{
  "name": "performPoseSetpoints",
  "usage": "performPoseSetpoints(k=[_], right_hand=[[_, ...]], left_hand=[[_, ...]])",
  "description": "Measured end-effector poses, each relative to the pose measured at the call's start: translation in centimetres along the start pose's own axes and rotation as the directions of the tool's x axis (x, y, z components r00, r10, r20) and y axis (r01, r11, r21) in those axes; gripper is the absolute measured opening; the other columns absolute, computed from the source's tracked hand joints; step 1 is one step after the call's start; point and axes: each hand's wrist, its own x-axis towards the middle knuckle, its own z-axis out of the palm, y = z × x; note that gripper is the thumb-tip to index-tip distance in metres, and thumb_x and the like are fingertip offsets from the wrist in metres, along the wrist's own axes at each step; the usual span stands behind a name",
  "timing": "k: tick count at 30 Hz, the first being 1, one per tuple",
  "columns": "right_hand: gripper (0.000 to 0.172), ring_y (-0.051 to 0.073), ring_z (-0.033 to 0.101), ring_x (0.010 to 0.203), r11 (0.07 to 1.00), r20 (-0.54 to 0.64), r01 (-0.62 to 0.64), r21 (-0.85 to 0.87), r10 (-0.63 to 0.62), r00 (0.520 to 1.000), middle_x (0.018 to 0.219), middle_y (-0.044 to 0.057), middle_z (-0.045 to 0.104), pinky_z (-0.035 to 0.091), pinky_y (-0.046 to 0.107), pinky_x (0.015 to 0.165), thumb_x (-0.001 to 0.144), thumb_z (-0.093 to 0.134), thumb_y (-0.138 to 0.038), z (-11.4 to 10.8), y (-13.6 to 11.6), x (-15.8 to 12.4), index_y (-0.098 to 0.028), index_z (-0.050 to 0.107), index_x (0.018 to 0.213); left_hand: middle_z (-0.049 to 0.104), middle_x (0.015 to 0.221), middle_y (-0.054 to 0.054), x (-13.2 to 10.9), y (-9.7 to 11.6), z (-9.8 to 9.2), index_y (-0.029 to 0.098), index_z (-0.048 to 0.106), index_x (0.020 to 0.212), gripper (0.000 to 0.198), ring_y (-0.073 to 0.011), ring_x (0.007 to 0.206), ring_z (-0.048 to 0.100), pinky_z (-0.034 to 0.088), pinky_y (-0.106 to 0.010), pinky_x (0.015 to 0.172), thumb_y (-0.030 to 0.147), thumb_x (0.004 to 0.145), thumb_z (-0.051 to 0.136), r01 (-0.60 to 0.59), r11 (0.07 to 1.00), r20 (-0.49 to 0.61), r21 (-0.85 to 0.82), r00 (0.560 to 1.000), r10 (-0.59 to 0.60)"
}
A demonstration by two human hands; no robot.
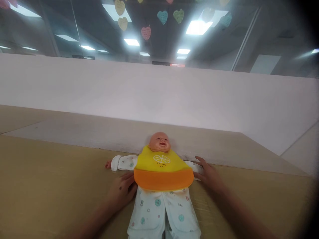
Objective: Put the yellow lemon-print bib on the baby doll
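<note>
Yellow and orange, the silicone bib [163, 171] looks rubbery and floppy, its orange catch pocket curling up into a stiffer lip; it lies on the chest of a baby doll [159, 186] resting face up on a tan cardboard-like surface [50, 186]. The doll probably handles light, with a hard smooth plastic head and a soft body in printed cotton pyjamas, best gripped at the torso. The left hand [122, 191] lies flat, fingers loosely together, fingertips touching the bib's lower left corner. The right hand [209, 174] rests on the doll's sleeve, fingers extended, pinching nothing. Beyond the fingertips stands a white partition [149, 93].
</note>
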Motion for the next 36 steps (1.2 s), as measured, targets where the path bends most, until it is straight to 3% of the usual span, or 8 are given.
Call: performPoseSetpoints(k=[3,8,12,24,28,36], right_hand=[[0.069,0.031,0.058,0.117,1.000,-0.007,-0.001,-0.002,0.001,1.000,0.125,0.013,0.064,0.049,0.045,0.094,0.082,0.055,-0.058,0.4,0.1,0.1,-0.019,0.043,0.138],[0.061,0.031,0.060,0.114,0.991,-0.069,0.119,-0.066,-0.123,0.990,0.123,0.013,0.065,0.049,0.047,0.094,0.080,0.059,-0.052,0.7,0.1,0.0,-0.021,0.049,0.132],[0.062,0.031,0.058,0.116,0.969,-0.054,0.216,-0.119,-0.224,0.973,0.126,0.012,0.063,0.046,0.047,0.098,0.081,0.059,-0.053,1.0,0.1,-0.2,-0.021,0.049,0.133],[0.043,0.031,0.057,0.112,0.939,-0.161,0.249,-0.238,-0.291,0.943,0.121,0.012,0.064,0.048,0.045,0.094,0.087,0.056,-0.033,1.6,0.0,-0.5,-0.019,0.052,0.128],[0.037,0.029,0.056,0.111,0.915,-0.220,0.306,-0.264,-0.366,0.904,0.119,0.012,0.064,0.048,0.043,0.094,0.090,0.055,-0.031,1.5,-0.4,-0.9,-0.017,0.054,0.124],[0.021,0.026,0.055,0.109,0.834,-0.363,0.411,-0.368,-0.536,0.762,0.115,0.011,0.063,0.049,0.041,0.092,0.092,0.050,-0.018,2.3,-0.7,-1.5,-0.018,0.058,0.112]], left_hand=[[0.073,0.097,-0.010,0.0,0.0,0.0,0.019,0.071,0.096,0.030,-0.0227,0.089,0.068,0.054,-0.034,0.079,0.018,0.087,0.043,-0.005,1.000,-0.007,-0.017,1.000,0.004],[0.074,0.099,-0.009,0.0,-0.2,0.1,0.021,0.072,0.099,0.032,-0.0220,0.088,0.069,0.054,-0.032,0.076,0.018,0.087,0.043,-0.011,1.000,-0.024,-0.010,1.000,0.011],[0.073,0.099,-0.010,0.1,-0.3,0.1,0.020,0.071,0.098,0.031,-0.0223,0.089,0.069,0.053,-0.032,0.076,0.020,0.089,0.041,-0.006,1.000,0.005,0.002,1.000,0.006],[0.073,0.101,-0.010,0.0,-0.4,0.2,0.018,0.069,0.098,0.030,-0.0236,0.095,0.068,0.053,-0.034,0.081,0.021,0.089,0.041,0.000,1.000,0.031,0.013,1.000,-0.001],[0.073,0.100,-0.010,0.0,-0.4,0.1,0.018,0.069,0.096,0.030,-0.0226,0.093,0.069,0.053,-0.033,0.082,0.020,0.090,0.040,0.006,1.000,0.029,0.015,1.000,-0.006],[0.074,0.109,-0.009,0.2,-0.6,0.1,0.021,0.071,0.105,0.032,-0.0241,0.101,0.069,0.056,-0.034,0.084,0.018,0.087,0.044,-0.042,0.998,-0.027,0.046,0.999,0.044]])
